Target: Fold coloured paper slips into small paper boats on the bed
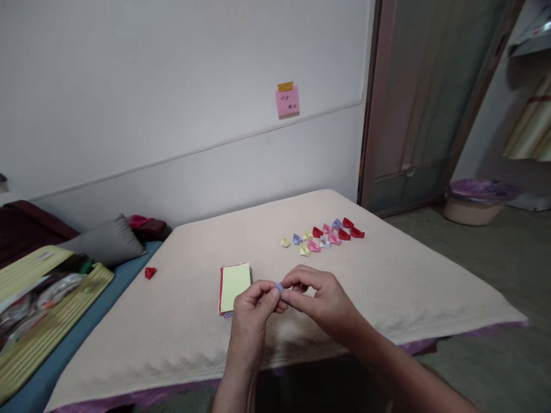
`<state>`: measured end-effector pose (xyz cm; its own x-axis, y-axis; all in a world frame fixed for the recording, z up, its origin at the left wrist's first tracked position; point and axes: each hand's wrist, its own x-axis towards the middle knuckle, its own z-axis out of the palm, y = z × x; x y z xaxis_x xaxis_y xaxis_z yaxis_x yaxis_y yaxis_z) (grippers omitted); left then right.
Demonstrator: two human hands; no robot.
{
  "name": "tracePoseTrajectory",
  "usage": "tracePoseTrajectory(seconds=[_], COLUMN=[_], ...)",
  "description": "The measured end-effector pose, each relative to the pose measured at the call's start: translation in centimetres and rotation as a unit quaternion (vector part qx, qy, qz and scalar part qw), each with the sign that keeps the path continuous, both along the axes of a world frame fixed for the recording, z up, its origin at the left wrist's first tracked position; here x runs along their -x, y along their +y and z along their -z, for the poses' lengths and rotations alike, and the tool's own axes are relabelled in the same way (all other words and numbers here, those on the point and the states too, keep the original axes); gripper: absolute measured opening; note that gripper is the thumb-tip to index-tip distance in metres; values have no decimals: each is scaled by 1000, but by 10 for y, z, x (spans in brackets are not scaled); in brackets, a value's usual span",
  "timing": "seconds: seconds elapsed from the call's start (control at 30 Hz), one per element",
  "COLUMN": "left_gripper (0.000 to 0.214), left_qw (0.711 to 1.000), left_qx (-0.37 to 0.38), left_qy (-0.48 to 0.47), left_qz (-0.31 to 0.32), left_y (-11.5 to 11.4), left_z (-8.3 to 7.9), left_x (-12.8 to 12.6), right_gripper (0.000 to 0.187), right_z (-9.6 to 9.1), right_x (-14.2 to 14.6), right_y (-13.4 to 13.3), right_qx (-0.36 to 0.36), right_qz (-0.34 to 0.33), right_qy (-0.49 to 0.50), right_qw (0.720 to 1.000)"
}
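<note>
A small folded piece of lilac paper (pixel 279 287) is pinched between my two hands above the table's near side. My left hand (pixel 255 304) grips it from the left with thumb and fingers closed. From the right, thumb and forefinger of my right hand (pixel 316 292) close on its other side. Much of the paper is hidden behind the fingertips. Just beyond my left hand lies a stack of paper sheets (pixel 235 284), pale yellow on top with red edges showing beneath. Farther back and to the right, several small folded paper pieces (pixel 314 246) stand in rough rows, in red, pink, lilac, yellow and white.
A cream cloth covers the table (pixel 193 332). One red folded piece (pixel 150 272) sits alone at the left. Beyond the left edge are a grey cushion (pixel 109 242) and a yellow box of odds and ends (pixel 92 287). A basin (pixel 471 209) stands on the floor at right.
</note>
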<state>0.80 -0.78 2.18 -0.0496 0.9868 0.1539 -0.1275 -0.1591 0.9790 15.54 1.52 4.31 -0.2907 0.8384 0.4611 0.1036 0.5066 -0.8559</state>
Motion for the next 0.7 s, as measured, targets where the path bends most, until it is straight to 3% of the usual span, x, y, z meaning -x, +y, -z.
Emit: tracePoseTrajectory(seconds=[0.43,0.7], left_gripper=[12,11], left_qw=[999,998], left_qx=[6,37], left_qy=[49,42], left_qz=[13,22], left_y=[-2,-1], left_z=[-3,-4], left_x=[4,5], right_gripper=[13,10], right_z=[2,5], right_x=[-2,-8], right_y=[2,9], right_qx=[10,81], right_qz=[7,-58], right_qy=[-26,1], right_qw=[1000,995])
